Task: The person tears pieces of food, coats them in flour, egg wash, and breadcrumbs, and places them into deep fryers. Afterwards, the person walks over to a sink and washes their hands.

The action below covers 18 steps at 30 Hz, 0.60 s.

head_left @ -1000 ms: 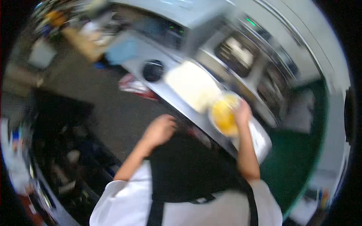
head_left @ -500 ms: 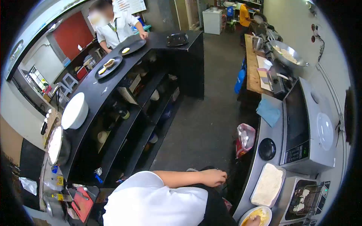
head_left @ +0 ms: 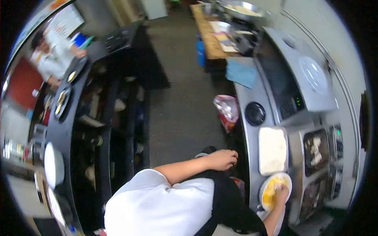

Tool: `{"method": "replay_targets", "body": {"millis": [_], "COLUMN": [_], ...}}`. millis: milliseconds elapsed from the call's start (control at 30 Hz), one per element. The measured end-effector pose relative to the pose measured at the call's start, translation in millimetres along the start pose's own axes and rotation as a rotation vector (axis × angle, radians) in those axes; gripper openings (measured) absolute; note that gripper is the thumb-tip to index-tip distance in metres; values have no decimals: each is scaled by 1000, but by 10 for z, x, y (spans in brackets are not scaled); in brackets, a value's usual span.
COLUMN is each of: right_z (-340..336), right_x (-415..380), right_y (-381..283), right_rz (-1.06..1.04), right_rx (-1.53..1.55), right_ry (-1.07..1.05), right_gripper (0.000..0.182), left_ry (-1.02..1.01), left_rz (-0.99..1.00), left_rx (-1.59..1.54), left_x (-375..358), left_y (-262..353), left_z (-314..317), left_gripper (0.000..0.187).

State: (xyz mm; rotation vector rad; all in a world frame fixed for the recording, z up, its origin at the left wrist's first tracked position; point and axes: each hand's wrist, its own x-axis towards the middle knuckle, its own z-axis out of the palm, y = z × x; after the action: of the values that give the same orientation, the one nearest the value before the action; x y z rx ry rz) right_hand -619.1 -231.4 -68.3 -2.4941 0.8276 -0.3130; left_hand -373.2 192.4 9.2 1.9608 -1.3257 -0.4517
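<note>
My right hand [head_left: 281, 193] reaches into a white bowl [head_left: 261, 195] of yellow liquid that looks like beaten egg [head_left: 269, 191]. Its fingers are drawn together at a pale piece in the liquid, too blurred to name. Directly beyond the bowl is a white rectangular tray [head_left: 260, 167] filled with pale, flour-like powder [head_left: 273, 149]. My left hand [head_left: 223, 159] hangs in front of my body, short of the counter edge, its fingers loosely curled with nothing seen in them.
Two fryers [head_left: 315, 147] with baskets stand right of the tray. A microwave [head_left: 281, 82], black round dish [head_left: 255, 113] and blue cloth [head_left: 241, 74] line the counter [head_left: 245, 135]. A foil bag [head_left: 226, 110] hangs beside it. Across the aisle, a person [head_left: 55, 55] stands behind black shelving [head_left: 63, 131].
My view has swung right and down, so the bowl and fryers show more fully. My right hand stays in the bowl, and my left stays curled before my body.
</note>
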Motion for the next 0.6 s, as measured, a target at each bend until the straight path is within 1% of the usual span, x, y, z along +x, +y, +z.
{"method": "replay_targets", "body": {"millis": [33, 67, 100, 133, 167, 233, 300, 367, 400, 500, 533, 600], "right_z": [-39, -104, -270, -316, -415, -655, -733, -598, -580, -577, -590, -583], "right_x": [-3, -79, -97, -159, -204, -309, -421, -495, -522, -593, -625, -641], "right_y": [-146, -253, -488, -681, -850, -1124, -1274, -1155, -1166, -1412, -1452, -1544], "right_rz": [93, 68, 212, 215, 247, 290, 311, 261, 468, 607, 588, 644], "right_rx": [-30, -113, -15, -127, -214, -102, -47, -61, -6, -111, -72, -42], "right_ry": [-15, -16, -227, -182, -92, 128, 362, 438, 297, 274, 369, 484], "right_gripper": [35, 37, 45, 43, 39, 36, 36, 38, 37, 36, 35, 34], "left_ry": [-6, -13, -25, -51, -71, -107, -133, -191, -211, -231, -224, -218], "left_rz": [60, 69, 81, 96, 110, 113, 145, 145, 148, 186, 205, 206], "left_rx": [-14, -33, -50, -51, -51, -55, -16, -33, -24, 2, -27, -44], "left_x": [118, 218, 302, 368, 442, 581, 686, 838, 911, 1077, 1126, 1194], "left_y": [-5, -22, -29, -84, -122, -227, -411, -499, -513, -660, -701, -800], "left_z": [-67, -127, -222, -276, -349, -492, -568, -693, -751, -856, -891, -948], "left_gripper": [16, 16, 16, 16, 16, 16, 16, 15, 14, 15, 15, 16]}}
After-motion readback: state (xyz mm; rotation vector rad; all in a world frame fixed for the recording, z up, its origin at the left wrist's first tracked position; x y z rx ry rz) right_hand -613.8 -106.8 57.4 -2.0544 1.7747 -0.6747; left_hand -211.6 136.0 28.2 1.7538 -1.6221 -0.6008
